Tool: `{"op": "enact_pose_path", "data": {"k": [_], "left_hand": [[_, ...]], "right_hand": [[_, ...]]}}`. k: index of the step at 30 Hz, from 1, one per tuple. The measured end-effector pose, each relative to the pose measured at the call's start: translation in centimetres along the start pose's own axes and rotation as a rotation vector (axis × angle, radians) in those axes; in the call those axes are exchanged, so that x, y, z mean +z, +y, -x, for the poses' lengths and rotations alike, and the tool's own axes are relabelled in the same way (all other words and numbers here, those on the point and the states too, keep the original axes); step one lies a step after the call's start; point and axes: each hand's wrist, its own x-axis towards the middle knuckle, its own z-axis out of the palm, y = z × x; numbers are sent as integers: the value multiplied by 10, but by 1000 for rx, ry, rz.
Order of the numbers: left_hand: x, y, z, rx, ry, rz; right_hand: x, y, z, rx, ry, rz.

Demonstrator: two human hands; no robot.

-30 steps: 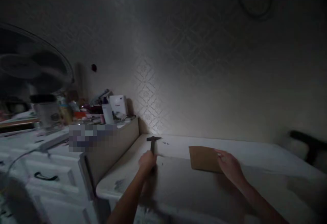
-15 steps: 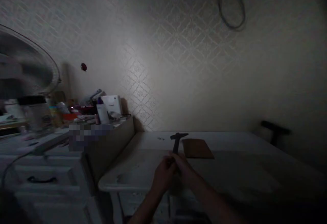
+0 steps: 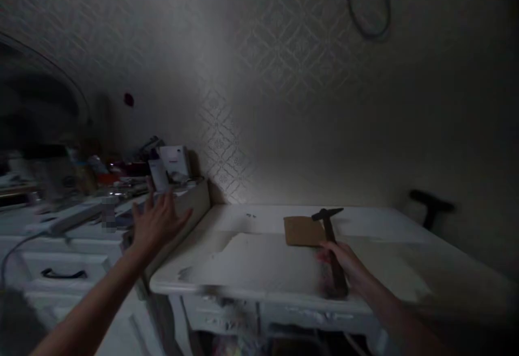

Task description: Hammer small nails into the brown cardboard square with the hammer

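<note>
My right hand (image 3: 344, 261) is closed around the handle of a dark hammer (image 3: 329, 225), whose head points away over a brown piece of cardboard (image 3: 302, 231) lying on the white table (image 3: 259, 269). My left hand (image 3: 158, 223) is open with fingers spread, raised to the left above the edge of the white dresser (image 3: 81, 248), holding nothing.
The dresser top carries a clutter of bottles and a white box (image 3: 175, 160). A fan (image 3: 36, 101) stands at far left. A cable loop (image 3: 367, 4) hangs on the patterned wall. A dark T-shaped object (image 3: 430, 207) sits at the table's far right. The room is dim.
The hammer passed from my left hand to my right hand and moved right over the cardboard. My left hand let go and swung out to the left, open.
</note>
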Motion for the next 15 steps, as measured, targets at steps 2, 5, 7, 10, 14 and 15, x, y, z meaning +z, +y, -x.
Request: {"op": "enact_pose_path", "data": {"k": [2, 5, 7, 10, 14, 15], "left_hand": [[10, -28, -15, -16, -47, -85], [23, -52, -24, -40, -230, -129], [26, -53, -24, -50, -222, -111], [20, -30, -20, -23, 10, -79], [-13, 33, 1, 144, -7, 169], [-25, 48, 12, 180, -10, 267]], "right_hand": [[-6, 5, 0, 20, 29, -13], [-12, 8, -1, -3, 39, 0], [-16, 8, -4, -13, 33, 6], [-21, 7, -6, -34, 46, 2], [-22, -1, -3, -63, 26, -22], [-22, -3, -1, -68, 12, -13]]}}
